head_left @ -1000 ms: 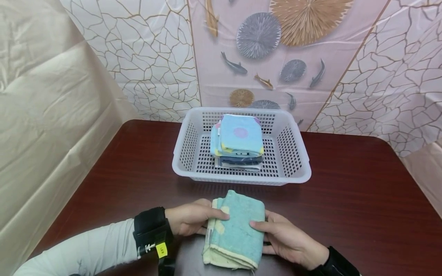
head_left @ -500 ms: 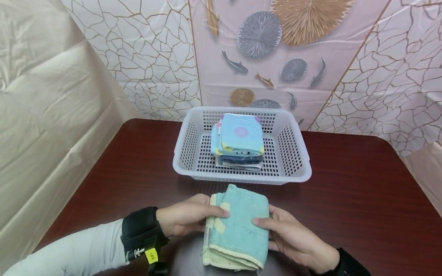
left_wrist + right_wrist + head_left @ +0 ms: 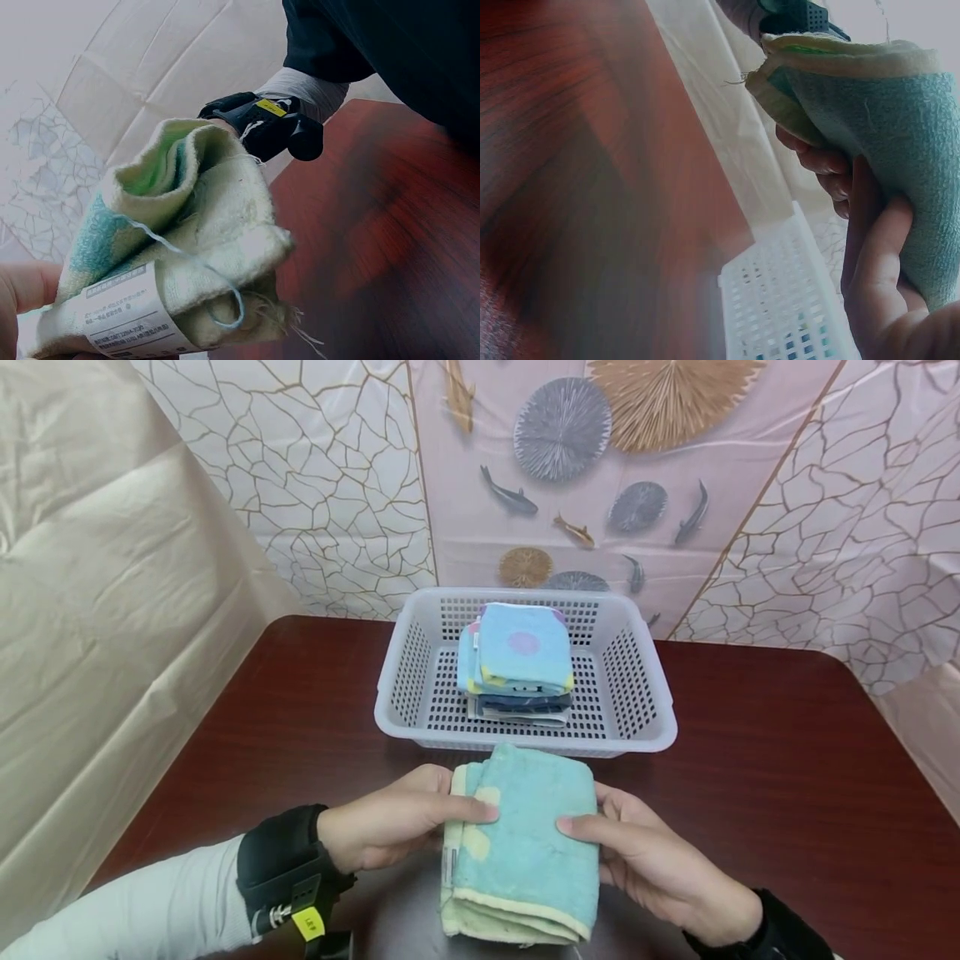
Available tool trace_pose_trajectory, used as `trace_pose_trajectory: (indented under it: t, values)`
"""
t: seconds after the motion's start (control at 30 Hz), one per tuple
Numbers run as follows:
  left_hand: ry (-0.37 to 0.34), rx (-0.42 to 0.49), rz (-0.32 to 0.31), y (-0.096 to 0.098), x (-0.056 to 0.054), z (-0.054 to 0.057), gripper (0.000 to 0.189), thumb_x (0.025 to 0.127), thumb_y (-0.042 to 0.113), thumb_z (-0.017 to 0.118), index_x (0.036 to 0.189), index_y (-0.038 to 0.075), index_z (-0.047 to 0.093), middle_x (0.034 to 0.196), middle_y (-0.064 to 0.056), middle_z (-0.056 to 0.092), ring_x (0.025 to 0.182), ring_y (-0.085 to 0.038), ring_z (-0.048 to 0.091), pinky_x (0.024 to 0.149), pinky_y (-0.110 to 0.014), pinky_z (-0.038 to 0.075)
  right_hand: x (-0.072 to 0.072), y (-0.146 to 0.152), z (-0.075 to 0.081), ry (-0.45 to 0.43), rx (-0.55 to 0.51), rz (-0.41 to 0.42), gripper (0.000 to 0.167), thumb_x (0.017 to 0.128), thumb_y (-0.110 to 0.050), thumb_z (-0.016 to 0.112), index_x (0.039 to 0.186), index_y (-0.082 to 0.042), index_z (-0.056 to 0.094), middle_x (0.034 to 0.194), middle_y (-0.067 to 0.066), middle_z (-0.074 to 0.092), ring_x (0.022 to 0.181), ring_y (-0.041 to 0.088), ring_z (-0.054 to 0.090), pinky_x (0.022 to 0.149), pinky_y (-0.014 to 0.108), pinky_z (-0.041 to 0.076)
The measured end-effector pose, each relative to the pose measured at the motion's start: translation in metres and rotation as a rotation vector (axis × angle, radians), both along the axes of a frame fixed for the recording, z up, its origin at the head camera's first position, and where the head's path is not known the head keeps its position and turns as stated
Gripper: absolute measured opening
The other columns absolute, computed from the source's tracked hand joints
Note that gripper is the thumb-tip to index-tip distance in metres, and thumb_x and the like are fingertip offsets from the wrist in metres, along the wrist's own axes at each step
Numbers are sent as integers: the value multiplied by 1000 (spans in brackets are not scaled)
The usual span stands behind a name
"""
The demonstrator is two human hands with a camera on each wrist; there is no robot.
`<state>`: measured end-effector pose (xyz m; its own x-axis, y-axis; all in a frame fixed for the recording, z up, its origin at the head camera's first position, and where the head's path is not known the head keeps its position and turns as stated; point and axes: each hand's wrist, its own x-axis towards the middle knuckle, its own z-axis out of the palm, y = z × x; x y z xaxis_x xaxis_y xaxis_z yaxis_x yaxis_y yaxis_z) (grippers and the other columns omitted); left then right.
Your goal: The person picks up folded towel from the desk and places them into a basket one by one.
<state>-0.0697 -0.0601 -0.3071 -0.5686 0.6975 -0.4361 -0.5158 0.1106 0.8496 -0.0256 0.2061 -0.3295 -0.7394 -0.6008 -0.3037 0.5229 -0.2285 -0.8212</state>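
A folded turquoise towel (image 3: pixel 536 843) with pale yellow edges and spots is held up in front of the basket, near the viewer. My left hand (image 3: pixel 405 818) grips its left side, thumb on the front face and the other fingers behind. On the right side my right hand (image 3: pixel 660 864) pinches it the same way, its fingers partly hidden by the cloth. A white printed label (image 3: pixel 131 311) and a loose thread (image 3: pixel 187 259) show on the towel's edge in the left wrist view. Folded layers of the towel (image 3: pixel 885 127) face the right wrist camera.
A white perforated plastic basket (image 3: pixel 390 710) stands on the dark red wooden table (image 3: pixel 750 760) just beyond the towel. Inside it lies a stack of folded towels, a light blue one (image 3: pixel 525 647) above a dark blue one (image 3: pixel 525 703). Patterned cloth (image 3: pixel 330 485) hangs behind.
Both hands have raised the turquoise towel and brought it closer to the camera, so its top edge now reaches the basket's front rim in view. The basket's stack is unchanged.
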Motion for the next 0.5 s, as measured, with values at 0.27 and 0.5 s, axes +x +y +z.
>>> trace_pose_trajectory:
  t: [0.27, 0.5]
  values:
    - [55, 28, -17, 2, -4, 12, 42, 97, 12, 60, 135, -3, 53, 120, -10, 72, 99, -9, 69, 95, -35, 55, 0, 3, 16, 88, 12, -16, 53, 103, -7, 47, 147, 3, 20, 130, 9, 65, 110, 21, 69, 89, 39, 57]
    - [107, 25, -21, 1, -11, 27, 41, 97, 12, 59, 134, -5, 54, 119, -11, 71, 99, -10, 69, 94, -36, 56, -8, 6, 30, 135, 6, -16, 55, 104, -7, 46, 149, 3, 17, 131, 12, 64, 109, 21, 70, 88, 38, 57]
